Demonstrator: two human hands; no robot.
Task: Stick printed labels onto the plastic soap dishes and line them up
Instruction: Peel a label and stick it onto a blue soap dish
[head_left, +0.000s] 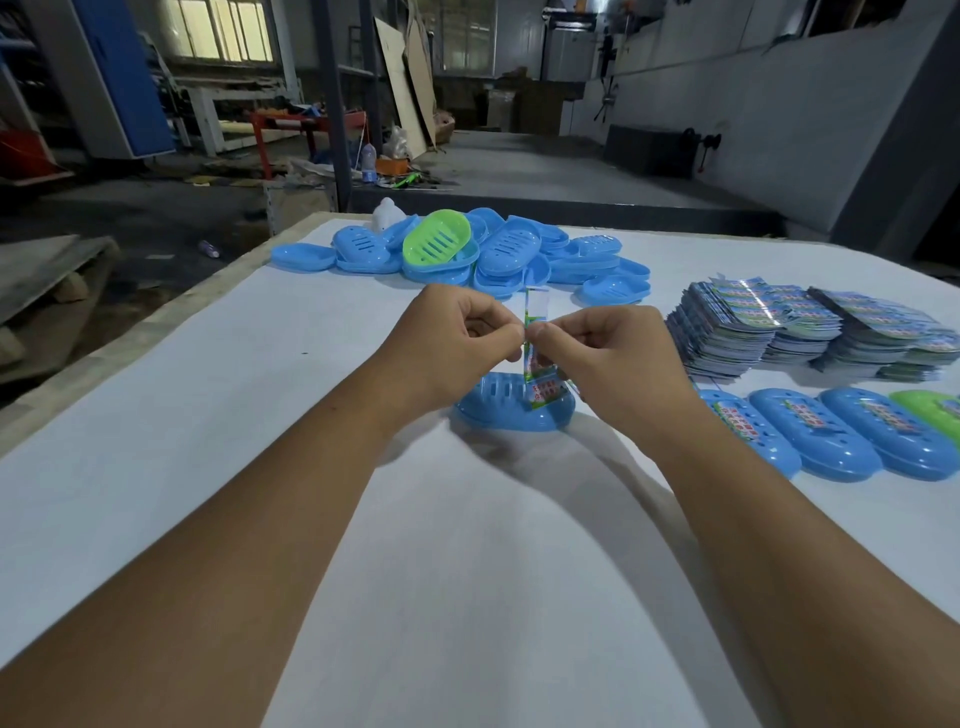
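A printed label (535, 332) is held upright above the table, pinched from both sides by my left hand (457, 338) and my right hand (602, 353). Its lower end hangs over a blue soap dish (498, 410) that lies upside down on the white table (208, 415) just beneath my hands. On the right, a row of labelled dishes (810, 431) lies side by side, blue ones and a green one (930, 410) at the frame edge.
A heap of unlabelled blue dishes (509, 254) with one green dish (436, 236) on top sits at the far side of the table. Stacks of printed labels (779, 327) lie at the right. Beyond the table's far and left edges is a workshop floor.
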